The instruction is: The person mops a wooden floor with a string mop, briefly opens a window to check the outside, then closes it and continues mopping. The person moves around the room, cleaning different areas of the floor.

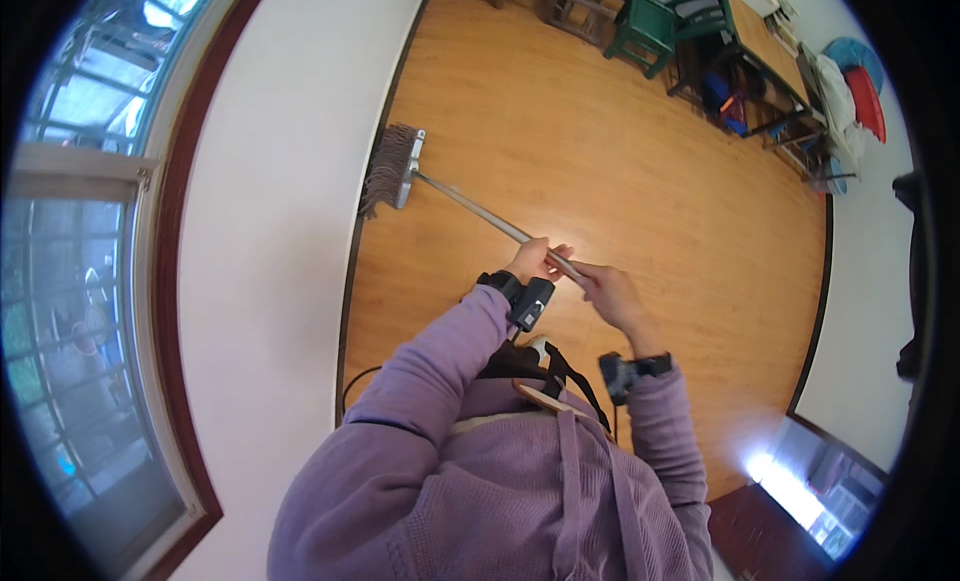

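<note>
Mopping a wooden floor (pixel 620 171), with both hands clamped on the upper end of a long metal mop handle (pixel 470 206): left hand (pixel 538 257) wrapped around the shaft a little lower down, right hand (pixel 612 293) closed on it just behind, the two nearly touching. Mop head (pixel 392 168), a flat bar with brown fringe, lying on the boards right against the dark skirting (pixel 352 251) at the foot of the white wall (pixel 290 181), well ahead of the body. Best done, by this view, with the fringe kept flat and pressed evenly on the boards, not tipped onto one edge of the bar, and drawn along the skirting in one straight stroke so no strip beside the wall gets missed. Worth spreading the hands a bit further apart on the shaft: so close together, probably little leverage and a wobbling head. Likely risk here: knocking the bar against the wall or skirting, so a light guiding pressure from the lower hand and the push from the upper one. Green chair (pixel 645 26) and cluttered table (pixel 770 51) standing far off at the other end of the room, well apart from the stroke.
</note>
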`<action>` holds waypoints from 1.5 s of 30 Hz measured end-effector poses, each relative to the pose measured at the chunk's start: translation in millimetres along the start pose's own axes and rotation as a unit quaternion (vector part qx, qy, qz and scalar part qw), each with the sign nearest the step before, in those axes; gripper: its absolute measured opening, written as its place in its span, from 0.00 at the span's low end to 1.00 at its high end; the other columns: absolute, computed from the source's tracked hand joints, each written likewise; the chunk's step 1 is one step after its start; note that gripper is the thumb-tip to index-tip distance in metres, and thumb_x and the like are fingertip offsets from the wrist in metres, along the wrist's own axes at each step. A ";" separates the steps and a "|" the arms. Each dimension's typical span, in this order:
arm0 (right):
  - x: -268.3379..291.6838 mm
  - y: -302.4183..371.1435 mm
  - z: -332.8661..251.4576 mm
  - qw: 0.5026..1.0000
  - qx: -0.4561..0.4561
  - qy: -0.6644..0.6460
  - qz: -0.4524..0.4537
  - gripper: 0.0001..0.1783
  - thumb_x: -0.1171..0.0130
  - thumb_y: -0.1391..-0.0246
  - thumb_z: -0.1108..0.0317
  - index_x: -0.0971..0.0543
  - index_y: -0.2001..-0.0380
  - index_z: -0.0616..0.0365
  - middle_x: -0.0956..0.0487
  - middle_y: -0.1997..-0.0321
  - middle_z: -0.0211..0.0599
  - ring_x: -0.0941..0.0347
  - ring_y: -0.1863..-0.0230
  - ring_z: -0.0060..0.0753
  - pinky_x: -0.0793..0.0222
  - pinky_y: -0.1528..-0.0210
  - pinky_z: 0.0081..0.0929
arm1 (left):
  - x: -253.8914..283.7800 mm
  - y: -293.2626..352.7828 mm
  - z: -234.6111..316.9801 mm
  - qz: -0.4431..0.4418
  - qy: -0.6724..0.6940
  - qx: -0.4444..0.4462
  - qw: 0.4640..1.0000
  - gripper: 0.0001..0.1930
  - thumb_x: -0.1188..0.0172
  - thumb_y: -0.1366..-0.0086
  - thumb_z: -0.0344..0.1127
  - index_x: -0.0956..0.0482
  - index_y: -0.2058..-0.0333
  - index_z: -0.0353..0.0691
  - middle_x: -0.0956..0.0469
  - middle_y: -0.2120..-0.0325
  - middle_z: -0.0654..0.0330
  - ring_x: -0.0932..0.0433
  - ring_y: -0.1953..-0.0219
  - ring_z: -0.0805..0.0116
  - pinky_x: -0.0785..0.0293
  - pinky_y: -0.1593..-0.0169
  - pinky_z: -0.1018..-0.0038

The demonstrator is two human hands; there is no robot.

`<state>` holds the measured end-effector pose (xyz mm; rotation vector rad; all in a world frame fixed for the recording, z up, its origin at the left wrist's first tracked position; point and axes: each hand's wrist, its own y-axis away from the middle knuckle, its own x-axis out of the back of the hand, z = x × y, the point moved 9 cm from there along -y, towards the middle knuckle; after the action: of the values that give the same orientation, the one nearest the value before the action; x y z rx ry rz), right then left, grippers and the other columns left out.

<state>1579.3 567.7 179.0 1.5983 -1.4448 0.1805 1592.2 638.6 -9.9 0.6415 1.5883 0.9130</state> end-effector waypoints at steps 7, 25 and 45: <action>99.9 77.2 72.7 0.988 -0.145 -0.043 -0.030 0.17 0.47 0.41 0.65 0.22 0.49 0.42 0.23 0.68 0.58 0.25 0.67 0.59 0.29 0.65 0.43 | -96.0 -1.0 -111.1 -0.119 -0.009 0.186 0.975 0.11 0.55 0.29 0.39 0.33 0.57 0.36 0.25 0.57 0.50 0.25 0.53 0.55 0.29 0.46 0.57; 131.3 154.9 -67.8 0.889 -0.264 0.366 0.074 0.06 0.50 0.47 0.72 0.25 0.67 0.60 0.24 0.78 0.46 0.23 0.77 0.43 0.28 0.77 0.37 | -207.0 93.5 -214.1 -0.415 0.026 0.373 0.830 0.12 0.53 0.28 0.39 0.26 0.62 0.37 0.22 0.62 0.58 0.24 0.58 0.65 0.28 0.51 0.68; 125.7 272.0 4.5 0.928 -0.228 -0.234 0.177 0.15 0.42 0.42 0.67 0.19 0.52 0.55 0.20 0.74 0.37 0.26 0.81 0.27 0.33 0.78 0.25 | -110.6 177.5 -131.8 -0.275 -0.119 0.375 0.877 0.21 0.50 0.29 0.47 0.30 0.51 0.34 0.29 0.46 0.50 0.33 0.41 0.57 0.38 0.36 0.57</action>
<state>1386.1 514.1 401.7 1.0225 -1.9675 -0.3377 1474.9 618.5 206.8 0.7265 1.7432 -0.2345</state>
